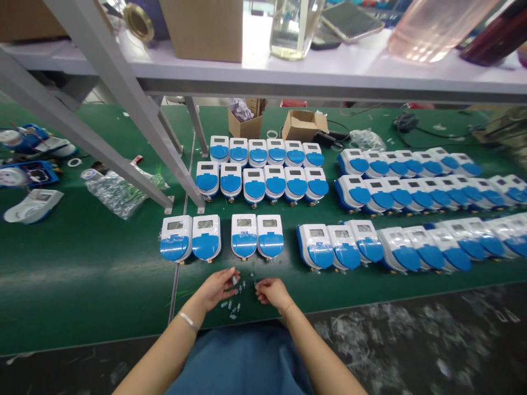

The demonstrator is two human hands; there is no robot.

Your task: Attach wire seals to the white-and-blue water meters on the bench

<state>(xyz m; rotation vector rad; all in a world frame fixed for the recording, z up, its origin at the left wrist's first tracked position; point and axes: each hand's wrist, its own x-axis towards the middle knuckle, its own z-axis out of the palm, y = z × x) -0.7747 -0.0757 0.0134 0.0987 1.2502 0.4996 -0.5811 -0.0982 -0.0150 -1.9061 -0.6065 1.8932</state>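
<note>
Blue clothing (242, 365) fronts the green bench (102, 285), where small loose fittings (233, 316) lie before digital meters (270, 237), presumably for easy reach, between the left hand (216, 287), fingers apart, and right hand (274, 293), fingertips together, contents unclear.

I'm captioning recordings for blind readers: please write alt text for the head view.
A person's left hand and right hand are among small parts scattered on a green workbench. Beyond them are rows of white-and-blue devices with small screens; a cluttered shelf crosses the top.
</note>
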